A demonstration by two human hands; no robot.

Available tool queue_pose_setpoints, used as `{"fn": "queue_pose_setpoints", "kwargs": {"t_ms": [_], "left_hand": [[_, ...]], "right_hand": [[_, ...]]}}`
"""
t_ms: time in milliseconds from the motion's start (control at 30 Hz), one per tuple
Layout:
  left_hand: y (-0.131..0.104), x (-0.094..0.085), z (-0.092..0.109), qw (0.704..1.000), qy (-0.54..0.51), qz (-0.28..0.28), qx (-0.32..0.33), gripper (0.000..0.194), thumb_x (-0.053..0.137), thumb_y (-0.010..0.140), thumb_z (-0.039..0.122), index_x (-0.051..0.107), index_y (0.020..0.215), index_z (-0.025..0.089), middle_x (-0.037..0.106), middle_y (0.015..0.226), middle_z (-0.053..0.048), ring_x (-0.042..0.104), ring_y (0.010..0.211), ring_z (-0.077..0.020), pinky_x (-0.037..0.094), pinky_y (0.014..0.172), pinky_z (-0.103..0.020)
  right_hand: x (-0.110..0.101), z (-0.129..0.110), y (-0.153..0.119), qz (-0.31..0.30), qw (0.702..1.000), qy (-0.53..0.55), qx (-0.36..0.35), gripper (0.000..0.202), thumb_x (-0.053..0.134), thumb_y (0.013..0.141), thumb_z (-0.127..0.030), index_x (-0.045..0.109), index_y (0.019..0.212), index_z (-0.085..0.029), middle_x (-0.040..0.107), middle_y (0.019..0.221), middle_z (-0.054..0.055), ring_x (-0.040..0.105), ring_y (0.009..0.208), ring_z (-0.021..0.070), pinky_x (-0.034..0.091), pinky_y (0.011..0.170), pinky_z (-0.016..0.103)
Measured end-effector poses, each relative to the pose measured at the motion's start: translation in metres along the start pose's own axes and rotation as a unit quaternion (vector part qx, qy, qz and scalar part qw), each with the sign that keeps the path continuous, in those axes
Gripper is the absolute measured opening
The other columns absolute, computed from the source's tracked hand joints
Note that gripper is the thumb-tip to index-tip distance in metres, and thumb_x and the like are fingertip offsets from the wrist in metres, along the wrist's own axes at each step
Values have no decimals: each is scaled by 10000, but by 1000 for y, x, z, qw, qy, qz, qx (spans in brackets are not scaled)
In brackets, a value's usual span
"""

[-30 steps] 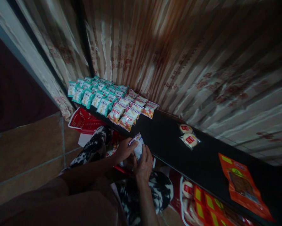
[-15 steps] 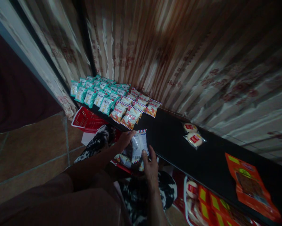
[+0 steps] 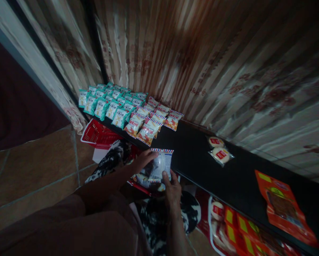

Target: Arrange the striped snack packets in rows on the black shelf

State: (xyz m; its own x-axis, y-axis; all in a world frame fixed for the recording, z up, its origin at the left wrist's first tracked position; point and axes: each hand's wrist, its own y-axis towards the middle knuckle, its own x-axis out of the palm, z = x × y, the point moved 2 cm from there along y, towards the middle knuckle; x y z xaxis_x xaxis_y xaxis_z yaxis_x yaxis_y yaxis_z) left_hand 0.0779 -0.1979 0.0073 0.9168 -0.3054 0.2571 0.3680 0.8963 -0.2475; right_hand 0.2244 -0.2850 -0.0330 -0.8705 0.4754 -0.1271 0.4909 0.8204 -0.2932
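Lower center: left hand (image 3: 145,160) and right hand (image 3: 173,188) pinch striped snack packet (image 3: 161,166) | center-left: teal snack packets (image 3: 113,108)

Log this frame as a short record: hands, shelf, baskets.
Left hand: grips striped-edge packet, upper left
Right hand: holds its lower right
Black shelf: teal packets, orange-and-white packets, two round wrapped snacks, orange pouch
Below shelf: red basket at left; white-rimmed basket at right, holding more orange pouches
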Motion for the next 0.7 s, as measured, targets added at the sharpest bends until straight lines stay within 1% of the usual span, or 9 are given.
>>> {"fn": "queue_pose_setpoints", "kwargs": {"t_ms": [100,200,367,500,600,700], "left_hand": [[-5,5,-1,1000,-23,-16,-10,478,684,703,485,621,1043,154,676,945,-63,620,840,-173,470,751,-265],[-8,10,-3,998,-49,-21,-18,530,734,660,475,613,1060,151,670,995,-78,621,886,-193,471,781,-281],[-10,14,-10,994,-97,-28,-32,604,789,609,436,585,1098,145,668,1021,-91,632,904,-222,477,810,-322],[-8,13,-17,994,-101,-3,-31,599,790,605,441,586,1079,137,669,1025,-99,634,907,-227,488,780,-312],[-5,13,-21,996,-88,21,-23,585,785,612,441,588,1070,136,672,1016,-101,640,885,-221,492,757,-300],[-3,13,-21,998,-56,34,-4,561,772,630,427,584,1069,132,674,1004,-97,639,872,-214,493,754,-298]], "right_hand": [[3,1,2,15,1000,1,-1,683,673,604,-579,641,1129,-143,697,1016,86,642,901,244,512,782,346],[8,4,4,6,1000,12,-6,695,672,606,-586,630,1144,-147,691,1036,91,641,902,242,516,764,343],[10,7,6,4,1000,24,8,759,666,602,-605,605,1178,-113,683,1042,115,635,889,241,512,741,338],[8,1,4,17,1000,-13,-7,738,653,617,-604,621,1164,-110,696,988,105,639,835,231,507,690,318],[8,-3,2,20,999,-28,-19,712,633,641,-614,631,1154,-120,705,956,92,643,814,224,504,696,314],[9,-6,-1,18,998,-57,-36,690,585,687,-635,632,1146,-122,711,917,90,643,800,223,499,708,318]]}}
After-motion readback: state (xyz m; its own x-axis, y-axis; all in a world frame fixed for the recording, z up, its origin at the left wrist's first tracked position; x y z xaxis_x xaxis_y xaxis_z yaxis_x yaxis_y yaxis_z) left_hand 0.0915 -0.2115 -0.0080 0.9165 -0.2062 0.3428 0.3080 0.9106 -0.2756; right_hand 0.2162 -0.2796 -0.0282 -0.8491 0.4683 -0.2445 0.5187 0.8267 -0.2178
